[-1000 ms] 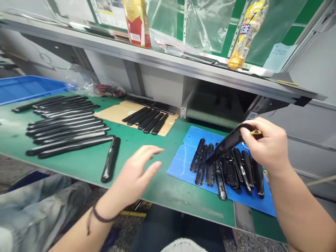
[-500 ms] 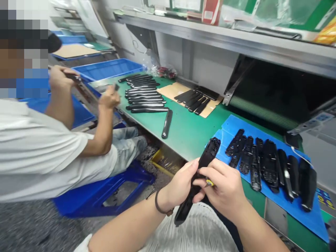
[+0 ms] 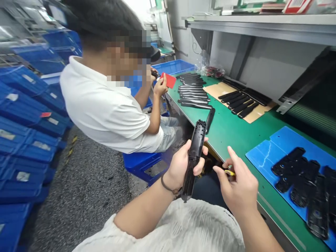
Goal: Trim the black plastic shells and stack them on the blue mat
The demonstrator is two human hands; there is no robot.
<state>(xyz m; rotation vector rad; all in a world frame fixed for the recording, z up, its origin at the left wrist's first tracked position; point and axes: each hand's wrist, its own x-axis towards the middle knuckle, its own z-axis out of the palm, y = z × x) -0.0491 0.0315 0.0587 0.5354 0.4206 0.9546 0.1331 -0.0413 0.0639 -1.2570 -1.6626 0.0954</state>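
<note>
Black plastic housing (image 3: 194,157) stands upright in the left hand (image 3: 181,168), that grip clamped around it, while the right hand (image 3: 238,187) pinches a small yellow-handled tool (image 3: 229,172) just beside it, over the green desk (image 3: 231,140), near a blue mat (image 3: 259,154) of similar housings (image 3: 288,171).

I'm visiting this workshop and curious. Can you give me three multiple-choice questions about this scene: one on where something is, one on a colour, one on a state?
1. Where is the small yellow item?
A) On the blue mat
B) In the right hand
C) On the cardboard sheet

2. What colour is the card held by the co-worker?
A) Blue
B) Green
C) Red

3. How is the black plastic part placed?
A) Gripped upright in the left hand
B) Lying flat on the bench
C) Broken in two

1: B, the right hand's curled fingers hold it.
2: C, the card shows red.
3: A, the fingers wrap around its middle.
</note>
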